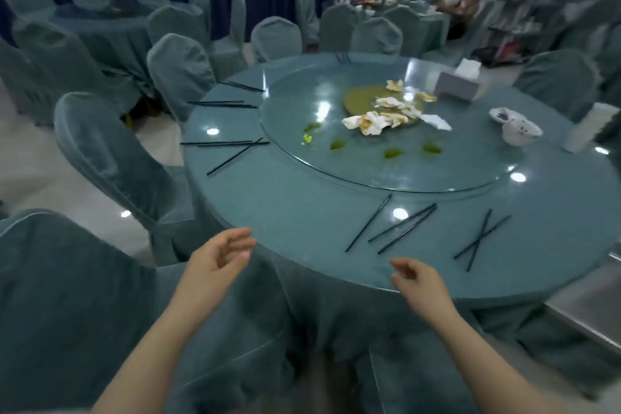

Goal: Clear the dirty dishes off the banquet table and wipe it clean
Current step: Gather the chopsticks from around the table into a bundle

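Both the left hand (218,257) and right hand (416,281) hang loosely spread, holding nothing, with black chopsticks (401,228) beyond the right fingertips.

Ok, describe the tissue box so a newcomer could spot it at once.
Start at the round banquet table and find the glass turntable in its middle. The tissue box sits on the turntable's far right edge, beyond the crumpled napkins. It is the only grey, square-cornered thing there, with a white tissue sticking out of its top.
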`<action>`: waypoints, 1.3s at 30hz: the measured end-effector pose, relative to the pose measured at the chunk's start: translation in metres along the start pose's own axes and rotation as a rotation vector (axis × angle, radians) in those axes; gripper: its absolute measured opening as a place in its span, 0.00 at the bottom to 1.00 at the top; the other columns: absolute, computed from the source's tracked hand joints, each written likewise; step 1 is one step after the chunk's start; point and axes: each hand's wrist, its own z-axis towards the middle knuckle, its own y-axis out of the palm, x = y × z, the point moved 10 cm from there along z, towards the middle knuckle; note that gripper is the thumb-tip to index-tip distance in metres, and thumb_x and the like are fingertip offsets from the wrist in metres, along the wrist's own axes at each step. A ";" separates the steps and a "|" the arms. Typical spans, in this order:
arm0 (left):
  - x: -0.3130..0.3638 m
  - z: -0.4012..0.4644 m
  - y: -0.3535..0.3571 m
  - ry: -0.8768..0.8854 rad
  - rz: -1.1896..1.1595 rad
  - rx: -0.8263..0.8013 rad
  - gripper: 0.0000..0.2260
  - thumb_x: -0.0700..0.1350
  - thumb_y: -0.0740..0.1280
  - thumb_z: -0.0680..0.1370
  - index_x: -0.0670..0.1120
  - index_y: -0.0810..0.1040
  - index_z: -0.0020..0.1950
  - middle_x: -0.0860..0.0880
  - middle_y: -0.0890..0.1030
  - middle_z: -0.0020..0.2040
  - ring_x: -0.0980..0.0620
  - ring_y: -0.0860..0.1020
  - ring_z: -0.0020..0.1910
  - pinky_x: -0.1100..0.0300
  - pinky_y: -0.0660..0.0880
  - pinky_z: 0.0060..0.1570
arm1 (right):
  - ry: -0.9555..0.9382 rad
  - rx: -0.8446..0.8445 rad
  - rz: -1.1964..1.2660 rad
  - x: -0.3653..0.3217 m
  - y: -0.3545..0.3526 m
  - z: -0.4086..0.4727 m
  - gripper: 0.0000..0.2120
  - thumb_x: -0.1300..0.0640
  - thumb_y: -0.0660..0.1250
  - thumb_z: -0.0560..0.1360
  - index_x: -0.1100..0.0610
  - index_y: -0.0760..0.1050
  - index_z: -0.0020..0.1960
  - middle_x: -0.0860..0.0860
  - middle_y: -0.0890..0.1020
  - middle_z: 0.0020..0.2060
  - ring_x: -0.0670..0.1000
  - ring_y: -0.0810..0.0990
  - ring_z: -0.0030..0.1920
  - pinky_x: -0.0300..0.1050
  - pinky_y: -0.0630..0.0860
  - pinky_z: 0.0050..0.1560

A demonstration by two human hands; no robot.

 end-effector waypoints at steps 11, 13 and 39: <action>-0.029 0.163 0.141 -0.101 0.072 -0.297 0.14 0.29 0.62 0.77 0.44 0.74 0.59 0.45 0.81 0.53 0.51 0.78 0.51 0.74 0.74 0.46 | 0.317 0.333 -0.130 0.115 -0.093 0.108 0.16 0.60 0.68 0.74 0.61 0.76 0.61 0.59 0.78 0.59 0.58 0.76 0.60 0.47 0.69 0.61; -0.037 0.187 0.165 -0.132 0.103 -0.319 0.14 0.29 0.62 0.77 0.44 0.74 0.58 0.44 0.80 0.52 0.49 0.78 0.50 0.74 0.73 0.46 | 0.390 0.369 -0.156 0.134 -0.106 0.124 0.19 0.58 0.68 0.74 0.62 0.75 0.63 0.62 0.77 0.60 0.60 0.74 0.62 0.49 0.68 0.63; -0.179 0.263 0.244 -0.065 1.145 -0.804 0.54 0.60 0.73 0.68 0.47 0.35 0.77 0.44 0.34 0.77 0.44 0.39 0.77 0.48 0.49 0.75 | 0.478 0.277 -0.384 0.124 -0.040 0.166 0.21 0.53 0.60 0.79 0.59 0.68 0.69 0.58 0.72 0.55 0.59 0.72 0.56 0.48 0.70 0.56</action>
